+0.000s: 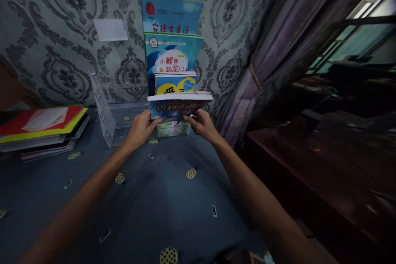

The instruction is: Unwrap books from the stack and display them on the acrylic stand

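A pile of books and folders [43, 126], red and yellow on top, lay at left on the blue tablecloth [154, 198]. Beside it stood the side of a clear plastic rack [104, 111]. The left hand [141, 128] pinched the lower left corner of a dark blue book [179, 108], its cover facing the person. Behind it, blue books [173, 47] rose in tiers; below, a green-patterned book [173, 129] showed. The right hand [202, 123] pinched the lower right corner. Farther right hung a tied purple curtain [244, 78].
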`<state>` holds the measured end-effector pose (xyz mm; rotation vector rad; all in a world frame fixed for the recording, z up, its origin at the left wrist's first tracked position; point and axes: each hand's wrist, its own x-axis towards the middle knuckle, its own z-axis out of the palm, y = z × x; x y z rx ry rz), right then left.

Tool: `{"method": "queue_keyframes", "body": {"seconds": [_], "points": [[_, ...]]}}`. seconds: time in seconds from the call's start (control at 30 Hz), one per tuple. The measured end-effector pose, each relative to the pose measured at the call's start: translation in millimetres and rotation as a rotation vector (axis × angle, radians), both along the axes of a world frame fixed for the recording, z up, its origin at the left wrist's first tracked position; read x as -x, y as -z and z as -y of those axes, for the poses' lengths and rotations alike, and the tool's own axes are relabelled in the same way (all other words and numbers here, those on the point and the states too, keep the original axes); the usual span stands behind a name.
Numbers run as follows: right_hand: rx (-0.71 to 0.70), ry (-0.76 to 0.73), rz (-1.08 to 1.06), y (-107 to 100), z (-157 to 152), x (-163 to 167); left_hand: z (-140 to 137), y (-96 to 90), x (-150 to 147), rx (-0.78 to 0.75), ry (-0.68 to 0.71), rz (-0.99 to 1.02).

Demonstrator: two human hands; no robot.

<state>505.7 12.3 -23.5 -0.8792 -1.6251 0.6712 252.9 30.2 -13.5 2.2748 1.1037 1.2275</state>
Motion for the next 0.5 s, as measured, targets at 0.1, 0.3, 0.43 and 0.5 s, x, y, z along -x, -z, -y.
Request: {"method": "queue_keyframes", "body": {"seconds": [0.1, 0.3, 0.43, 0.5], "points": [[-0.011, -0.013, 0.020, 3, -5, -1, -2, 2.4, 0, 0.034, -0.002, 0.010], [-0.017, 0.004, 0.070, 14, -7, -7, -3, 9.5, -6, 0.064, -0.021, -0.025], [-0.014, 0.058, 0.119, 24, -7, -13, -4, 16.9, -10, 0.066, 0.003, -0.050], [-0.011, 0.078, 0.136, 27, -7, -15, -5, 20.0, -11, 0.068, 0.004, -0.076]]}}
